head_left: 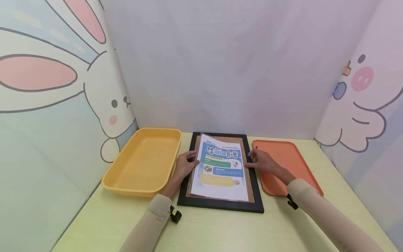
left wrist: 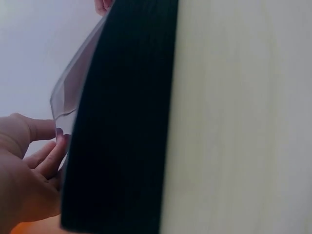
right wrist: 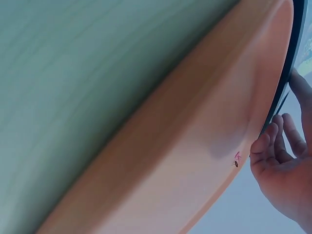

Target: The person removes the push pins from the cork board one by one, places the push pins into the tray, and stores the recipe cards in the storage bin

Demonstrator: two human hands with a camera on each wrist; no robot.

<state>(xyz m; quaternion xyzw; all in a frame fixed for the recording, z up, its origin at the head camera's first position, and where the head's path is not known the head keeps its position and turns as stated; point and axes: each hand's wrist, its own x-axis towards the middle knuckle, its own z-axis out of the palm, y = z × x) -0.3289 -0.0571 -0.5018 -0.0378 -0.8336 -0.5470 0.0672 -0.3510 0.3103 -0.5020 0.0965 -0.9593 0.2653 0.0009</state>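
A printed poster sheet in a clear plastic sleeve [head_left: 220,192] lies over a black-framed cork board [head_left: 221,205]. Its upper left part bows up off the cork. At the sleeve's left edge, my left hand [head_left: 185,163] pinches it between thumb and fingertips; the left wrist view shows the raised clear edge meeting those fingertips [left wrist: 61,141]. My right hand [head_left: 262,161] is at the board's right side, its thumb by the sheet's right edge. In the right wrist view, that hand's fingers [right wrist: 273,134] are loosely bent beside the dark frame, with a gap between them and the thumb.
To the left stands a deep yellow tray [head_left: 141,190], close to my left forearm. A shallow orange tray [head_left: 292,157] lies to the right, partly under my right hand and wrist. Behind the pale table [head_left: 220,231] hangs a plain light curtain [head_left: 214,70], with cartoon-printed panels at both sides.
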